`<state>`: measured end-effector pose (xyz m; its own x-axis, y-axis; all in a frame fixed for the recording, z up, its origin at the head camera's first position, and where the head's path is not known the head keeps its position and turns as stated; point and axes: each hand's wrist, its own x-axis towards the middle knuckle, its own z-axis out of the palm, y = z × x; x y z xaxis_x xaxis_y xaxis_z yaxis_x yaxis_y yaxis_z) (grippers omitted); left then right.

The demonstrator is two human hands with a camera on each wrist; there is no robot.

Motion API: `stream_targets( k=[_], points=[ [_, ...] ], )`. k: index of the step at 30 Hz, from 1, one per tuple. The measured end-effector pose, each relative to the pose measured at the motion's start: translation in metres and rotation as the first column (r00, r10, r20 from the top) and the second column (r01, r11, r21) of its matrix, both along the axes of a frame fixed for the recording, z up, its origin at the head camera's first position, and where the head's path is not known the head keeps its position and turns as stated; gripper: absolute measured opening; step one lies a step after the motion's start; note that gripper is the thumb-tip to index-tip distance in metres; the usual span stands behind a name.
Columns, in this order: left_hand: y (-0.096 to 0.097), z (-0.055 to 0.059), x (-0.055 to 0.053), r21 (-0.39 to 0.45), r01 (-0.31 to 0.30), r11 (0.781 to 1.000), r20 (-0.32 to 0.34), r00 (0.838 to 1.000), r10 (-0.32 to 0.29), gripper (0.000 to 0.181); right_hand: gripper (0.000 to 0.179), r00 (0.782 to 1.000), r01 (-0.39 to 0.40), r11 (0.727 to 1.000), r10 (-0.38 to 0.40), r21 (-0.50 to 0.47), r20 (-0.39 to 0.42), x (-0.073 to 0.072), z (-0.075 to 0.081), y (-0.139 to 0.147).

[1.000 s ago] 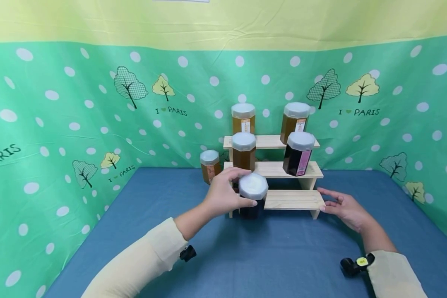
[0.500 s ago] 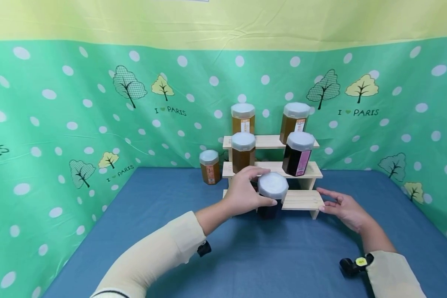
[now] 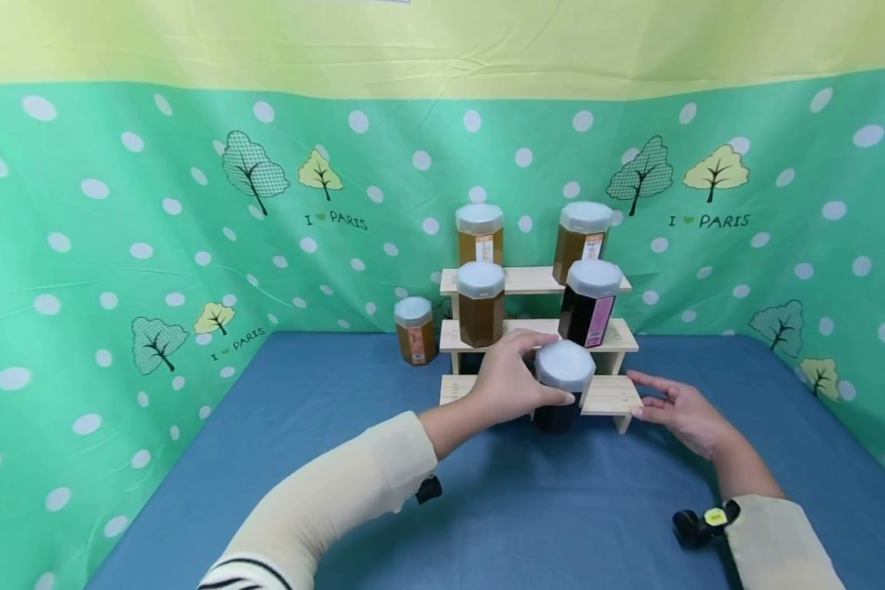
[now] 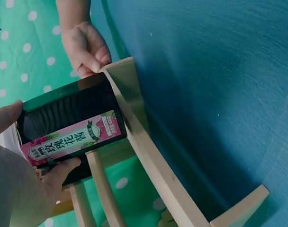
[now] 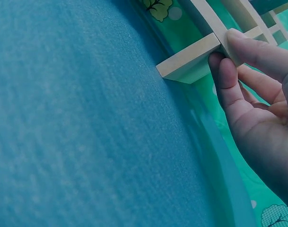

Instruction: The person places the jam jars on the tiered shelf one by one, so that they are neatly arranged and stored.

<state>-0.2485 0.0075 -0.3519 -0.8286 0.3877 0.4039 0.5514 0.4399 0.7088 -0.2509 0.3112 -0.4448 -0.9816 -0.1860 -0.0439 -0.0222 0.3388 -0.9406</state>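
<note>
My left hand [image 3: 507, 381] grips a dark hexagonal jar [image 3: 557, 416] with a whitish lid, thumb and fingers around its upper part. A pink label [image 4: 75, 138] shows on the jar in the left wrist view. The jar's base is right at the lowest step of a three-tier wooden shelf stand [image 3: 612, 397], right of that step's middle. At the step's right end, my right hand [image 3: 689, 419] pinches the board's corner between thumb and fingers, as the right wrist view shows above the stand's leg [image 5: 189, 59].
On the middle step stand an amber jar [image 3: 481, 315] and a dark jar with a pink label [image 3: 588, 315]. Two amber jars, left [image 3: 472, 246] and right [image 3: 571, 254], occupy the top step. Another amber jar [image 3: 415, 344] stands on the blue cloth [image 3: 324, 385] left of the stand.
My left hand has carried the dark jar rightward along the lowest step, uncovering that step's left end. The right hand stays at the step's right corner.
</note>
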Motion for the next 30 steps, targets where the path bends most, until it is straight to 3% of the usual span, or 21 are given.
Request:
stream_targets(
  k=[8, 17, 22, 30],
  points=[
    [0.016, -0.003, -0.006, -0.009, -0.052, 0.999, -0.008, 0.999, 0.052, 0.07, 0.079, 1.0, -0.009, 1.0, 0.009, 0.005, 0.005, 0.0, 0.0, 0.0],
    [0.028, -0.004, -0.009, 0.026, -0.077, 0.997, 0.046, 0.996, 0.075, 0.069, 0.08, 1.0, -0.006, 1.0, 0.005, 0.005, 0.013, 0.0, -0.001, -0.002],
    [0.035, -0.006, -0.013, 0.061, -0.085, 0.995, 0.074, 0.994, 0.08, 0.069, 0.079, 1.0, -0.011, 1.0, 0.011, -0.01, 0.011, 0.0, 0.0, -0.002],
    [0.046, -0.011, -0.02, 0.101, -0.078, 0.992, 0.064, 0.995, 0.072, 0.068, 0.078, 1.0, -0.015, 1.0, 0.015, -0.007, -0.003, 0.001, 0.001, 0.0]
  ],
)
